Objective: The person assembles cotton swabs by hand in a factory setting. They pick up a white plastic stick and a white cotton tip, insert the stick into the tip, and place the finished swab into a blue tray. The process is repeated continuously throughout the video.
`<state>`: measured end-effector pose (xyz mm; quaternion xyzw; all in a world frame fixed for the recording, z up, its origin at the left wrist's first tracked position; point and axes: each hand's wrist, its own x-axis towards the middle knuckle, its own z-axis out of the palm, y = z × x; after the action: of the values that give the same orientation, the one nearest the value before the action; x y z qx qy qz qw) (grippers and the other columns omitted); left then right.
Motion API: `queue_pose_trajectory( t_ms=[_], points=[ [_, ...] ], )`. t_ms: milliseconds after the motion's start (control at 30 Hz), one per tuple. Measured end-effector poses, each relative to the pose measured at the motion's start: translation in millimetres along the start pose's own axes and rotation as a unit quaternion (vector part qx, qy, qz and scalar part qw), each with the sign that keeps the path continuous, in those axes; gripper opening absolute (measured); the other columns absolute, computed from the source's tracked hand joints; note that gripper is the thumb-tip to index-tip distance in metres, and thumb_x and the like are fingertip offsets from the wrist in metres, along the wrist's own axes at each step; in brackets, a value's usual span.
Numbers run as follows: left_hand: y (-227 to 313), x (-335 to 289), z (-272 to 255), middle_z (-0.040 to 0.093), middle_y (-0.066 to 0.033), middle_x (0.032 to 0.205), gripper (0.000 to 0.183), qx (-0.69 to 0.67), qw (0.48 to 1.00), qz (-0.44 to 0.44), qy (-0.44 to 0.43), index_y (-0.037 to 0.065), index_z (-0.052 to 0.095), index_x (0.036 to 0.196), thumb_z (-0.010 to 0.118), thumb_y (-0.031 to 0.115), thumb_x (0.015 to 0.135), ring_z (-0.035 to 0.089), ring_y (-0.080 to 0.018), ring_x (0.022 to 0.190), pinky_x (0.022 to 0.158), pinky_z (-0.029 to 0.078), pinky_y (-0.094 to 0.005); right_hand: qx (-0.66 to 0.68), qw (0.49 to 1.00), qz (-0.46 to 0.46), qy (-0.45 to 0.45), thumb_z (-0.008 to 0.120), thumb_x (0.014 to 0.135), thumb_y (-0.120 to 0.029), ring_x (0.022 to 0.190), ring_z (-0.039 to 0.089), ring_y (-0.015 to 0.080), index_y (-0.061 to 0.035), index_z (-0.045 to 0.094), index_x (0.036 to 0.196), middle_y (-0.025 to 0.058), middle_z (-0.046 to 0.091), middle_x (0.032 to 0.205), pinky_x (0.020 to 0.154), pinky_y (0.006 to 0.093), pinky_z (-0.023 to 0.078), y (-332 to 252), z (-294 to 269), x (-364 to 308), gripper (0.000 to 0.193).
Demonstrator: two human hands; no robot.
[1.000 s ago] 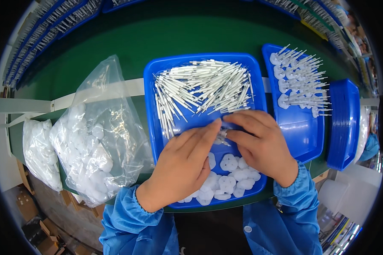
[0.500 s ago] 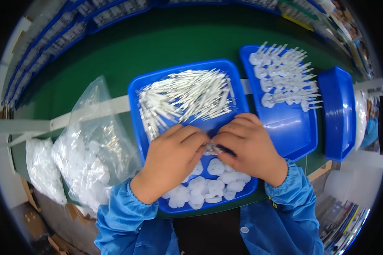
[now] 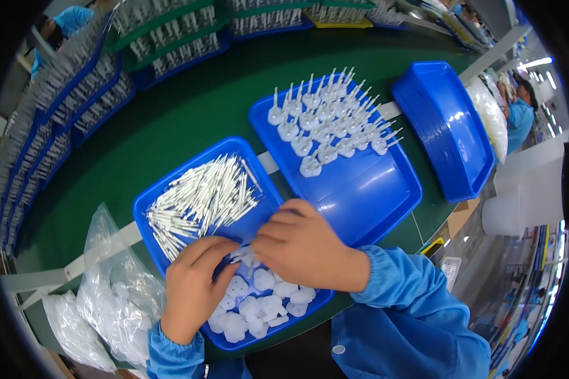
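Observation:
Over the near tray, my left hand [image 3: 199, 281] and my right hand [image 3: 306, 246] meet with bent fingers. Between their fingertips is a small translucent plastic piece [image 3: 246, 256], partly covered by the fingers, so its full shape stays hidden. The blue tray [image 3: 146, 237] under my hands carries a heap of thin white sticks [image 3: 205, 199] in its far part. Several round, flat, whitish translucent discs [image 3: 253, 312] lie in its near part, just below my hands.
Right of it, a second blue tray [image 3: 367, 189] bears rows of discs with upright sticks [image 3: 329, 123]. Farther right are stacked blue trays [image 3: 449, 126]. Clear plastic bags [image 3: 117, 290] of white parts lie at left. Filled trays [image 3: 171, 38] line the back; a person [image 3: 521, 117] is far right.
The view has swung right, so the trays appear farther left and tilted. My hands stay together at the small piece. A dark slim thing by my right fingers no longer shows.

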<state>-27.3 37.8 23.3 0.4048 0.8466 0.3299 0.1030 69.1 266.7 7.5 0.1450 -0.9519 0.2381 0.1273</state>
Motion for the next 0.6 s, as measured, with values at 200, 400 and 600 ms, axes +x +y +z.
queue_pose_trajectory(
  t_ms=[200,400,600],
  points=[
    [4.4,-25.6,-11.5,0.078,-0.0142,0.119,0.035,-0.006,1.000,0.017,-0.001,0.003,0.080,0.118,0.084,-0.001,0.084,0.075,-0.0319,0.094,0.085,0.061,-0.0399,-0.123,0.931,0.293,0.178,0.084,0.085,-0.011,0.086,0.077,0.0287,-0.0091,0.077,0.091,0.0078,0.079,0.087,0.087,0.0401,0.053,83.0,-90.3,-76.7,0.009],
    [50.5,27.3,-12.7,0.070,-0.0132,0.139,0.048,0.067,0.987,0.133,-0.057,0.007,0.077,0.129,0.089,0.018,0.084,0.067,-0.0367,0.123,0.104,0.055,-0.0454,-0.325,0.879,0.314,0.151,0.086,0.088,-0.023,0.077,0.069,0.0276,-0.0093,0.073,0.086,0.0052,0.073,0.079,0.080,0.0425,0.046,124.8,-101.5,-114.8,0.018],
    [48.6,101.4,36.9,0.064,-0.0147,0.148,0.051,0.129,0.963,0.234,-0.033,0.008,0.074,0.136,0.085,0.033,0.092,0.053,-0.0401,0.145,0.118,0.045,-0.0540,-0.286,0.887,0.334,0.141,0.085,0.088,-0.026,0.079,0.070,0.0266,-0.0095,0.075,0.080,0.0060,0.073,0.077,0.076,0.0441,0.045,117.4,-103.6,-123.3,0.021]
  ],
)
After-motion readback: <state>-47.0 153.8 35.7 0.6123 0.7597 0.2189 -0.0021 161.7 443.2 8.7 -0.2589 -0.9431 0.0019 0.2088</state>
